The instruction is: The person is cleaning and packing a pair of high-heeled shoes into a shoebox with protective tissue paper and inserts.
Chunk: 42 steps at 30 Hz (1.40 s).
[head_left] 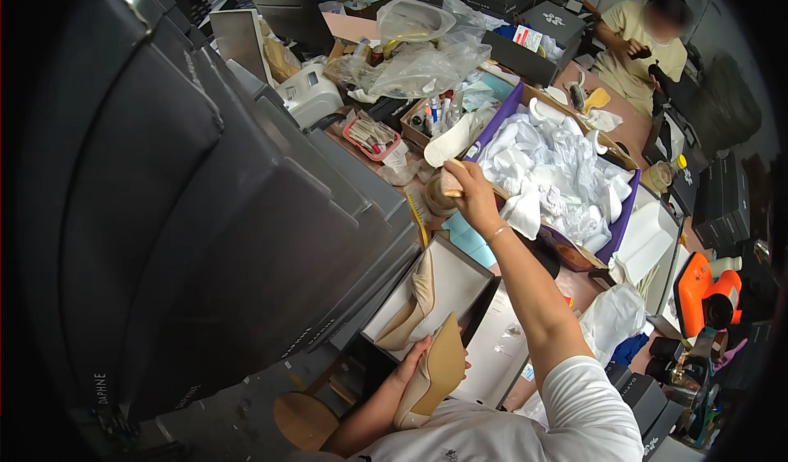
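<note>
Close to my body, my left hand [412,365] is closed around a beige wedge shoe [432,372], its tan sole turned up toward me. The other beige shoe [407,308] lies in a white-lined shoe box [460,266] just beyond it. My right arm reaches far across the table. There my right hand [474,197] pinches a small beige sponge-like block [451,181] above a round jar [437,196]. The hand and block partly hide the jar, so I cannot tell whether they touch.
Tall stacks of dark shoe boxes [271,207] crowd the left. A purple-edged box [621,224] full of crumpled white paper stands right of my hand. A pink basket of swabs [372,136] and a yellow brush [419,218] lie nearby. A person [640,51] sits at the far right.
</note>
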Each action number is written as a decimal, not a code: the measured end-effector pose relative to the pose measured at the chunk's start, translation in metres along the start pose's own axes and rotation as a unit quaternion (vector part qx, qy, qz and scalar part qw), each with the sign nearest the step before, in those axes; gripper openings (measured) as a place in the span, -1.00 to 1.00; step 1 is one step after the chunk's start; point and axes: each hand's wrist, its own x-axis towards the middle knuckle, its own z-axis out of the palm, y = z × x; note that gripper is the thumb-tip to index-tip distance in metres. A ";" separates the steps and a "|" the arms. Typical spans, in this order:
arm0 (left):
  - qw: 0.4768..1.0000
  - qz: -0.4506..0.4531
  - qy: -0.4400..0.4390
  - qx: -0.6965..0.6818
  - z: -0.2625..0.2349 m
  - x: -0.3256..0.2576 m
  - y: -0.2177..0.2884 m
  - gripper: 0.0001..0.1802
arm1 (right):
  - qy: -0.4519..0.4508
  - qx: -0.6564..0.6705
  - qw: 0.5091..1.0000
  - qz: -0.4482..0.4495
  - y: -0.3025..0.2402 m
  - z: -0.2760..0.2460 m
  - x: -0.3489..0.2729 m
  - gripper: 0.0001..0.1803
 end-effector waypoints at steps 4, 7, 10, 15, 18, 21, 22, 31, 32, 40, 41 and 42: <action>1.000 0.005 0.012 -0.001 0.000 -0.001 0.003 -0.16 | 0.242 0.044 0.958 0.145 -0.010 -0.044 -0.022 -0.43; 1.000 0.002 -0.018 -0.017 -0.010 0.001 0.000 -0.18 | 0.345 0.444 0.746 0.356 -0.003 -0.074 -0.043 -0.49; 0.999 -0.019 -0.026 -0.001 -0.013 0.003 0.005 -0.22 | 0.319 0.394 0.791 0.344 -0.020 -0.075 -0.038 -0.52; 0.999 0.028 0.025 0.028 -0.005 -0.004 0.013 -0.26 | 0.076 0.018 0.996 0.031 -0.021 -0.018 -0.006 -0.38; 0.998 0.055 0.021 0.038 -0.011 -0.008 0.009 -0.27 | -0.023 -0.073 0.997 0.006 -0.012 -0.004 -0.015 -0.38; 0.993 0.101 0.040 0.051 -0.006 -0.016 0.008 -0.31 | -0.076 -0.030 0.993 0.086 -0.047 -0.033 -0.016 -0.60; 0.992 0.103 0.041 0.058 -0.005 -0.019 0.008 -0.32 | -0.118 -0.015 0.988 0.097 -0.060 -0.046 -0.027 -0.63; 0.982 0.096 0.039 0.160 0.033 -0.005 -0.026 -0.43 | -0.184 0.040 0.982 0.031 -0.182 -0.123 -0.229 -0.70; 0.991 0.045 -0.024 0.122 -0.010 -0.002 -0.034 -0.42 | -0.158 0.001 0.985 0.062 -0.173 -0.120 -0.223 -0.69; 0.981 0.051 0.010 0.187 0.028 -0.017 -0.040 -0.48 | -0.149 -0.017 0.983 0.102 -0.198 -0.128 -0.229 -0.78; 0.978 0.097 0.035 0.183 0.034 -0.020 -0.045 -0.49 | -0.139 -0.012 0.986 0.095 -0.205 -0.129 -0.230 -0.83; 0.969 0.160 0.111 0.151 0.054 -0.025 -0.052 -0.48 | -0.125 -0.003 0.988 0.088 -0.213 -0.127 -0.230 -0.87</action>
